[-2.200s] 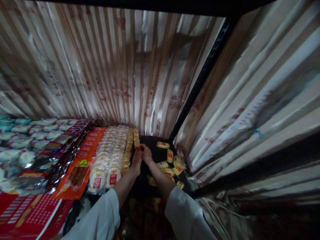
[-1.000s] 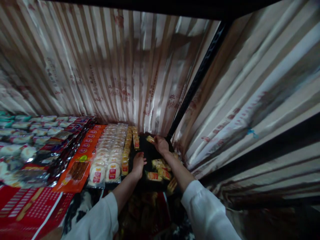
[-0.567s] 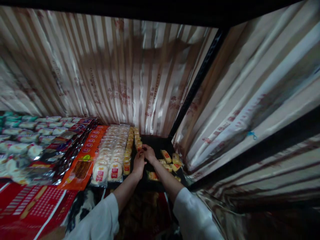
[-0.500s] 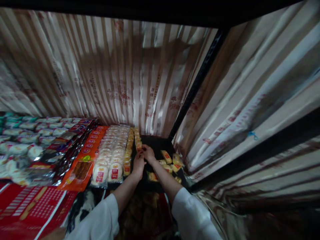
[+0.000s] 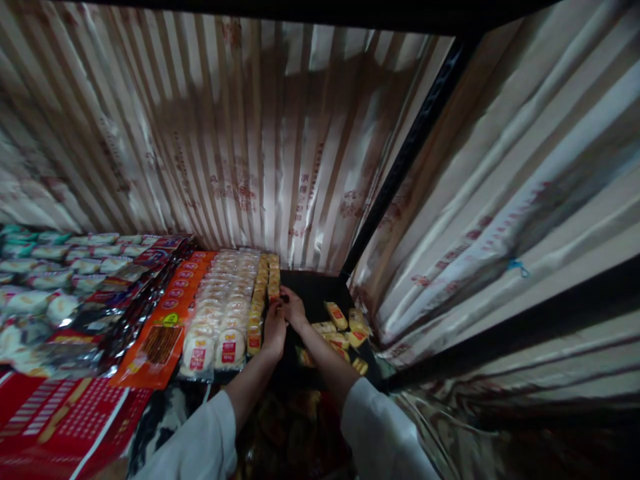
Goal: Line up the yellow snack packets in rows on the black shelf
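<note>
On the dark shelf, my left hand (image 5: 275, 328) and my right hand (image 5: 294, 309) meet at the front end of a short row of small yellow wrapped snack packets (image 5: 273, 268). Fingers of both hands are closed around the front packet (image 5: 273, 293), which has a red label and is partly covered by them. To the left runs a longer row of the same yellow packets (image 5: 254, 327). Several loose yellow packets (image 5: 337, 315) lie scattered to the right of my right forearm.
Left of the yellow rows stand two rows of round white packaged biscuits (image 5: 230, 347), then orange snack bags (image 5: 163, 343), dark shiny bags and white packets (image 5: 65, 307). A black shelf post (image 5: 400, 160) rises at the back corner, before striped plastic sheeting (image 5: 240, 133).
Both hands have shifted slightly left, and the front packet now sits more in line with the short row. The view has turned a little.
</note>
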A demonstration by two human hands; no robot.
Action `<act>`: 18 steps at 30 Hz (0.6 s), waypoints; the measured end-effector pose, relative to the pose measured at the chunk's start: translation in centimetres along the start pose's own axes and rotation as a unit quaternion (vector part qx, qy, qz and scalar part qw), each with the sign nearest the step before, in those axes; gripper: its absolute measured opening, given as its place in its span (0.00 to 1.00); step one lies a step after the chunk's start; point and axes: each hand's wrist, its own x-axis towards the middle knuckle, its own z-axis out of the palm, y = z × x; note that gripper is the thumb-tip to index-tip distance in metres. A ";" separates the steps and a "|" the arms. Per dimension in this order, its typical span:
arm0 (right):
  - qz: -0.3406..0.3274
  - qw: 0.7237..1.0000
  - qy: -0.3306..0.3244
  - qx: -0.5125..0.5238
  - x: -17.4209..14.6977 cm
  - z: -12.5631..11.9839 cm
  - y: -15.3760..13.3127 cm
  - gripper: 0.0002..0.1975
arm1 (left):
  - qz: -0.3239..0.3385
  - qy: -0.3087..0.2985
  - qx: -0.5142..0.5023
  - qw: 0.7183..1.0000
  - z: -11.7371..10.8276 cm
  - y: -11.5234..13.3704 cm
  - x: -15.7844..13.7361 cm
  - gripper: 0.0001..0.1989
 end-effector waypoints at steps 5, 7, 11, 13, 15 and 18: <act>-0.024 0.999 -0.002 0.035 -0.2 0.7 0.5 0.21 | 0.004 0.012 0.022 1.000 -0.2 -0.4 0.6 0.16; -0.024 0.999 0.002 0.026 -0.3 0.8 0.6 0.23 | 0.003 0.020 0.035 0.999 -0.3 -0.6 0.8 0.18; -0.015 1.000 0.023 0.013 -0.4 0.8 0.5 0.25 | 0.004 0.021 0.061 0.998 -0.5 -1.2 1.2 0.20; -0.026 0.999 0.009 0.024 -0.2 0.8 0.5 0.24 | 0.003 0.022 0.068 0.997 -0.5 -1.4 1.5 0.21; -0.039 0.998 -0.015 0.037 0.0 0.8 0.5 0.23 | 0.004 0.022 0.074 0.997 -0.6 -1.5 1.7 0.21; -0.044 0.998 -0.021 0.030 -0.1 0.5 0.3 0.22 | 0.021 0.013 0.081 0.996 -0.5 -1.7 1.7 0.21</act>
